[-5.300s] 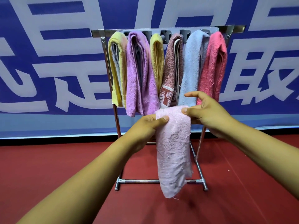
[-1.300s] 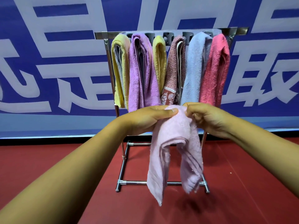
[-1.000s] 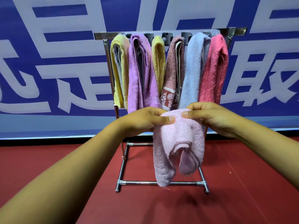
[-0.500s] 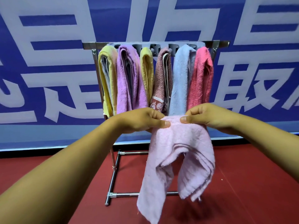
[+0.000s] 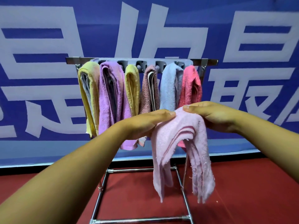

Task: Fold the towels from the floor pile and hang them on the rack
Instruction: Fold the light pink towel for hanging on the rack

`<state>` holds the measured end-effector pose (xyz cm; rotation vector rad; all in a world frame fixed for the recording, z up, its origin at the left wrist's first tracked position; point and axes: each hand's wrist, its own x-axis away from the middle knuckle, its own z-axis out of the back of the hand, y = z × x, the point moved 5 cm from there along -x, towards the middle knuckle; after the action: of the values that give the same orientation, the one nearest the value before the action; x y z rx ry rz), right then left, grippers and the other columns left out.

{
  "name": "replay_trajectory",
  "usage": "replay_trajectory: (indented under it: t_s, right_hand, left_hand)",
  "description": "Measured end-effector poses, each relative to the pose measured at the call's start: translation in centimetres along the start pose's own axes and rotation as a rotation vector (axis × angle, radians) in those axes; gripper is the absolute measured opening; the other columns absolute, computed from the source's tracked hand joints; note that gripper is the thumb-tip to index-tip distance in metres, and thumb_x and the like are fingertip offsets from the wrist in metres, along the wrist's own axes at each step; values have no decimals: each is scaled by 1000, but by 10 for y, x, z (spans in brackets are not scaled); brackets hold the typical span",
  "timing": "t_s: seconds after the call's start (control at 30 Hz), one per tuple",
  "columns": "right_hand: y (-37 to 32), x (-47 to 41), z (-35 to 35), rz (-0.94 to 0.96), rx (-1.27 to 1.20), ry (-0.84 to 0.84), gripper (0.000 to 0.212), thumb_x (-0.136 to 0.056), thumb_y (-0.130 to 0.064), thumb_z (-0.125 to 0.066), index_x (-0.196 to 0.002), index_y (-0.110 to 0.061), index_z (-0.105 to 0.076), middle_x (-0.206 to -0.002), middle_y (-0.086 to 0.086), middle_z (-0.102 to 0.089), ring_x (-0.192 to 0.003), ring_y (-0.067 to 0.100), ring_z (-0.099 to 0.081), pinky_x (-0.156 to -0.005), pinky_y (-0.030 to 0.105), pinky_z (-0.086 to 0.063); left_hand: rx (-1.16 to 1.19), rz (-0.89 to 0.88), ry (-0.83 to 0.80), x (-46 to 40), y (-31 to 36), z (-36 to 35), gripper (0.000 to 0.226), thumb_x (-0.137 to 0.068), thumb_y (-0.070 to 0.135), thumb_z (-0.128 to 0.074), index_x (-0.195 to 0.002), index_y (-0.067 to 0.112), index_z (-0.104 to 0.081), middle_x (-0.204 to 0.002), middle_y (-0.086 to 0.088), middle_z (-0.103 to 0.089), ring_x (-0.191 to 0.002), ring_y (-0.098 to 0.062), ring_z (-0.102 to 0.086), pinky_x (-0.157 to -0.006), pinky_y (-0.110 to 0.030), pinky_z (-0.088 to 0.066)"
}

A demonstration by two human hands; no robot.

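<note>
A pale pink towel (image 5: 179, 143) hangs folded between my hands, its two ends drooping toward the floor. My left hand (image 5: 144, 123) pinches its top left edge. My right hand (image 5: 215, 115) pinches the top right edge. Both hands are held in front of the metal rack (image 5: 208, 62). On the rack hang several folded towels: yellow (image 5: 89, 94), purple (image 5: 110, 97), a narrower yellow towel (image 5: 132, 88), brown-pink (image 5: 149, 91), light blue (image 5: 169, 88) and coral pink (image 5: 191, 84). The floor pile is out of view.
A blue banner with large white characters (image 5: 48, 78) covers the wall behind the rack. The rack's chrome base bars (image 5: 140, 219) rest on the red floor (image 5: 242, 199). At the rack's right end, beyond the coral towel, a short stretch of bar (image 5: 210, 62) is bare.
The view has closed in on the rack. My hands have lifted the pink towel and shifted it right, toward the coral towel. The towel's fold has opened into two hanging ends.
</note>
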<state>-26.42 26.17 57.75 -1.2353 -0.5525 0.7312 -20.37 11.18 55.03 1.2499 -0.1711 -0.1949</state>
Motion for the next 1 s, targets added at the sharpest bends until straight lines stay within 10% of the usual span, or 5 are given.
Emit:
replay_trajectory:
  t_s: [0.23,0.5,0.73,0.87,1.0]
  right_hand:
    - [1,-21,37,-59,187,29,37,-87,-33,-63,-105,-1,-69,-112,25,-66,-92,25,-58,-96,47,-44]
    - [2,-33,94,-155,317,112,22,-83,-24,-59,-67,-9,-60,-59,6,-56,-57,20,-47,-56,29,-34]
    - [-14,-59,150,-47,45,389,40,-82,-10,-41,-42,-16,-43,-44,3,-39,-48,18,-34,-52,28,-27]
    - [-29,-79,160,13,-39,399,29,-83,-10,-40,-54,-12,-42,-54,6,-43,-51,18,-41,-56,30,-33]
    - [-51,-99,169,61,-63,431,19,-75,-12,-44,-87,-4,-56,-80,14,-54,-72,26,-52,-70,34,-43]
  left_hand:
    - [65,-20,17,-43,3,10,19,-97,32,-49,-91,20,-62,-77,9,-64,-66,-3,-57,-63,-22,-42]
    - [74,-12,108,-95,20,18,32,-97,32,-53,-111,7,-67,-111,-8,-71,-96,-19,-63,-92,-37,-45]
    - [45,-18,311,-149,65,22,29,-99,29,-47,-117,11,-62,-104,-8,-67,-88,-22,-58,-77,-32,-44]
    - [-85,-146,520,-170,101,32,29,-102,25,-37,-114,9,-58,-98,-15,-56,-75,-21,-48,-64,-27,-38]
    - [23,-145,680,-194,121,35,37,-103,19,-37,-133,2,-47,-135,-18,-53,-110,-30,-56,-72,-26,-49]
